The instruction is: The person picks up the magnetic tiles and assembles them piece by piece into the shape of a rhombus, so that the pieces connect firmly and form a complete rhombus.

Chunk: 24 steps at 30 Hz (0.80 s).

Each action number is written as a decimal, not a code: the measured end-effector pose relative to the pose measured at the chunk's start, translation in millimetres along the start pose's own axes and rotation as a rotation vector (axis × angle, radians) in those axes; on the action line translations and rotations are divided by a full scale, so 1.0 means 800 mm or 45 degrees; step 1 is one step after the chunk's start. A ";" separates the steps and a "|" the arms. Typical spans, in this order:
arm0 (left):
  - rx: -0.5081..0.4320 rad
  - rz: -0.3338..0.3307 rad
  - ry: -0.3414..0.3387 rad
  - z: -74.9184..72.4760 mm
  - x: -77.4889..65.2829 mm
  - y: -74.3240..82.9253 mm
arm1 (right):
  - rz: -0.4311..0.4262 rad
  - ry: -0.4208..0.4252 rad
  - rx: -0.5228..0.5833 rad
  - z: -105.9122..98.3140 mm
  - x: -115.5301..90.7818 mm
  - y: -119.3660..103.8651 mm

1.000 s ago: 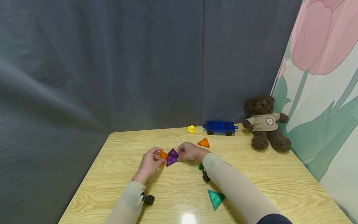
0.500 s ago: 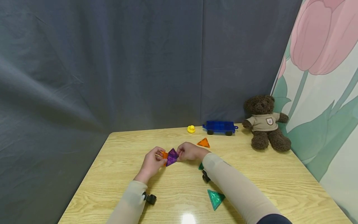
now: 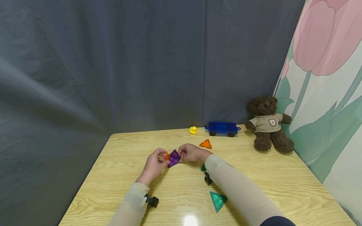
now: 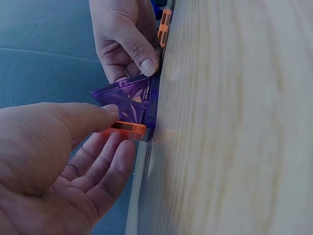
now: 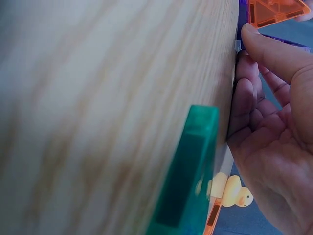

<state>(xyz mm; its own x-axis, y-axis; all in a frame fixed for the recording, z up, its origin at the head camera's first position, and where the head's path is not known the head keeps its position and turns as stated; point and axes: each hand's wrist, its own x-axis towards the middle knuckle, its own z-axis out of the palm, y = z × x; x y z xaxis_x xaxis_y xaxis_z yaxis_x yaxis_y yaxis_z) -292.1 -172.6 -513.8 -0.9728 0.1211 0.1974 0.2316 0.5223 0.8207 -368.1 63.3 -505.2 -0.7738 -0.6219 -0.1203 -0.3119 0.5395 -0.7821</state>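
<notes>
Two see-through purple triangular magnetic tiles [image 3: 173,160] sit edge to edge between my hands on the table. In the left wrist view, one purple tile [image 4: 128,100] stands raised off the tabletop. My left hand [image 3: 153,164] pinches an orange triangular magnetic tile [image 4: 128,128] between thumb and fingers, upright against the purple tiles' left side. From the right wrist view, the orange tile [image 5: 276,11] shows its face. My right hand [image 3: 193,153] pinches the right corner of the purple tiles, its fingers partly hiding that corner.
A large green triangular tile [image 3: 218,201] lies near the right forearm, which partly covers a second green tile [image 3: 203,168]. Farther back are another orange tile [image 3: 206,144], a yellow duck [image 3: 193,130], a blue wheeled car base [image 3: 222,128] and a teddy bear [image 3: 266,124].
My left hand has shifted slightly right, bringing the orange tile up against the purple tiles; the orange tile now looks narrower from the head. The right hand stays nearly still.
</notes>
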 end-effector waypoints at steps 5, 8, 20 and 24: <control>-0.004 0.012 -0.001 0.000 -0.001 0.001 | 0.000 0.001 0.019 0.000 0.001 0.001; -0.003 0.013 -0.004 0.000 -0.001 0.001 | 0.002 0.000 0.038 0.000 0.000 0.000; -0.002 0.010 -0.024 0.001 0.000 0.003 | -0.004 -0.006 0.035 -0.001 0.000 0.000; 0.009 0.029 -0.035 0.002 0.000 0.005 | -0.008 -0.011 0.036 -0.002 0.000 0.000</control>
<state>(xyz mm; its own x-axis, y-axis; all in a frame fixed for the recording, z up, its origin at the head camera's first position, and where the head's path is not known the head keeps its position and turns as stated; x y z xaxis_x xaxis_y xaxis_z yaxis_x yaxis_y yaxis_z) -290.9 -168.8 -511.4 -0.9670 0.1559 0.2015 0.2539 0.5247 0.8125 -368.6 64.2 -504.4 -0.7668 -0.6305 -0.1204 -0.3014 0.5193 -0.7997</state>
